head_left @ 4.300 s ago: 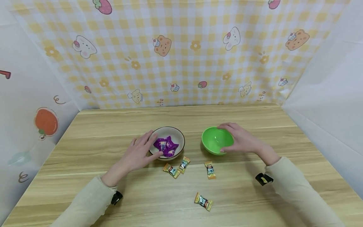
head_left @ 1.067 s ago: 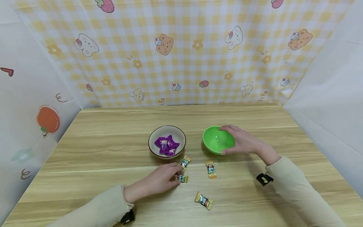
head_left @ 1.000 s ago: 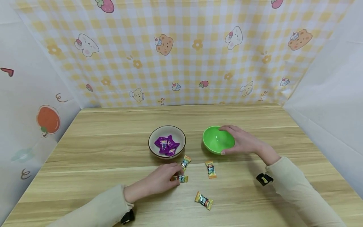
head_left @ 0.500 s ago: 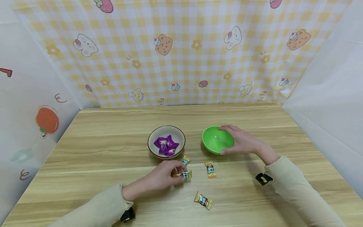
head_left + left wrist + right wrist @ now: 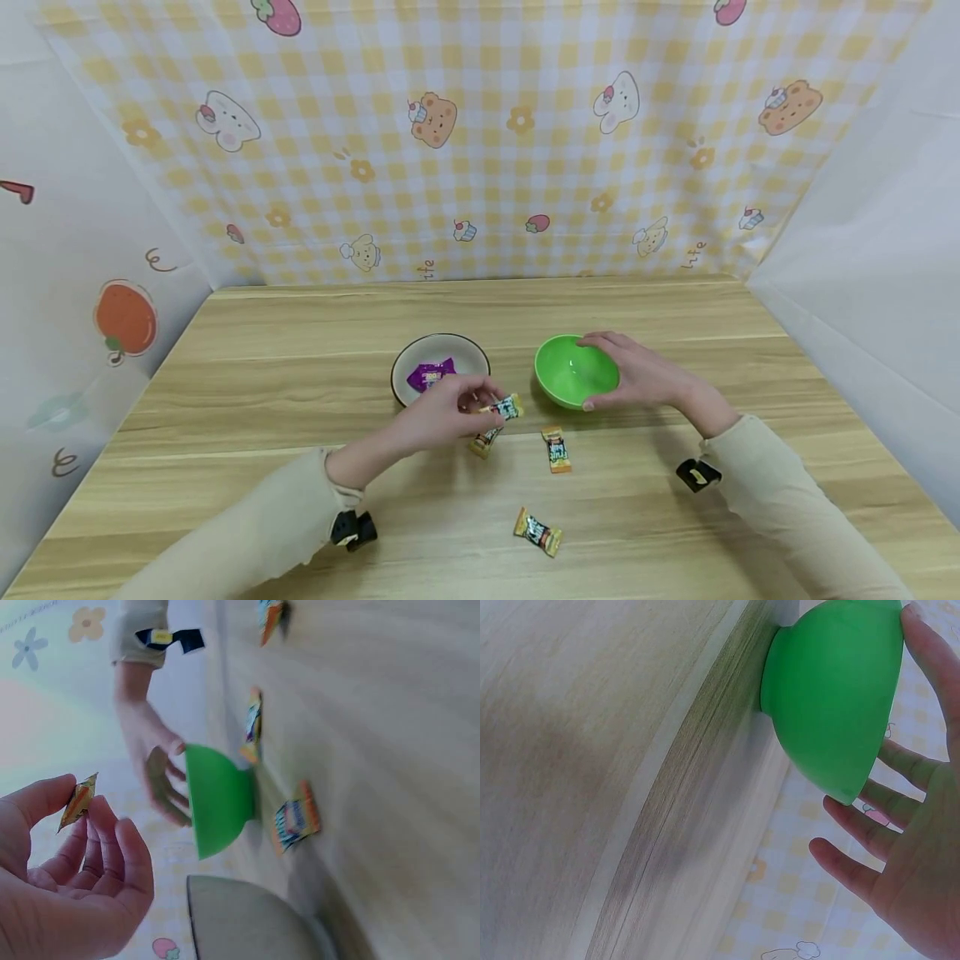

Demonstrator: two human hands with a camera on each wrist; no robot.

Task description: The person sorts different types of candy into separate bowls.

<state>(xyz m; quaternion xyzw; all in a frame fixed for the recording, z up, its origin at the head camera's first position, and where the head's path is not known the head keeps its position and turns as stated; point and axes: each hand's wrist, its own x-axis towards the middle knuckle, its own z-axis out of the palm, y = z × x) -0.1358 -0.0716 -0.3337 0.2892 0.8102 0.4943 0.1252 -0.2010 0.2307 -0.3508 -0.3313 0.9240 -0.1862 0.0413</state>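
My left hand (image 5: 446,410) pinches a yellow-orange wrapped candy (image 5: 508,407) between thumb and fingers, raised over the table just right of the white bowl (image 5: 471,357). Purple wrapped candies (image 5: 427,375) lie in that dark-rimmed bowl, partly hidden by the hand. My right hand (image 5: 641,373) holds the green bowl (image 5: 564,375) at its right side, thumb at the near rim and fingers at the far rim. In the right wrist view, the green bowl (image 5: 832,697) stands upright on the table, with the fingers spread along its rim. Its inside looks bare.
One yellow candy (image 5: 483,443) lies just under my left hand. A second candy (image 5: 557,450) is in front of the green bowl, and a third candy (image 5: 537,533) lies nearer the front. A checked cloth (image 5: 517,167) hangs behind the wooden table (image 5: 300,333).
My left hand has left the white bowl's rim, picked up a yellow candy from the table and lifted it up and to the right. My right hand stays on the green bowl.
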